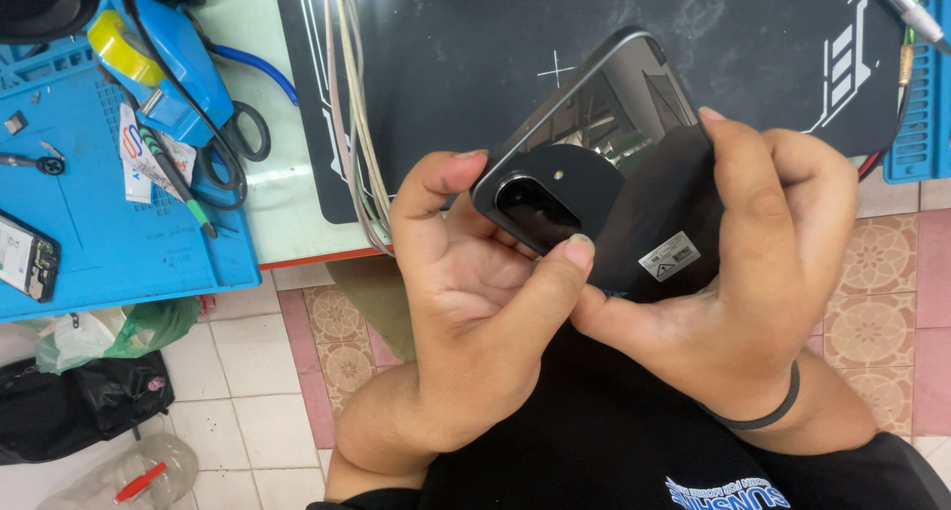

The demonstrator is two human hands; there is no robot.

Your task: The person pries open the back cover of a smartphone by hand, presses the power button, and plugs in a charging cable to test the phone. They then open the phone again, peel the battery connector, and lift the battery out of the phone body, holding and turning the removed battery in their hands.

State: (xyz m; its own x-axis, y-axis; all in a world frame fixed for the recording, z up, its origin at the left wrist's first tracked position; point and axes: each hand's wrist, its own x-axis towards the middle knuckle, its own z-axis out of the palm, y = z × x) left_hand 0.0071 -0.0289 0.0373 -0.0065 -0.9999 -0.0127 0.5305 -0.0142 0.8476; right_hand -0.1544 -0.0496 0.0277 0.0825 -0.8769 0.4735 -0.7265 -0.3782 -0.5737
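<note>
A pale workbench (287, 198) is covered by a black mat (475, 35) at twelve o'clock and a blue mat (109, 223) at nine o'clock.

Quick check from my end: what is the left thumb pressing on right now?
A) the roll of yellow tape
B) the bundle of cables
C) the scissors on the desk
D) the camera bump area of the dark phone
D: the left hand has its thumb tip on the raised camera module of the dark phone, which both hands hold above the lap, the right hand gripping its other side.
</note>
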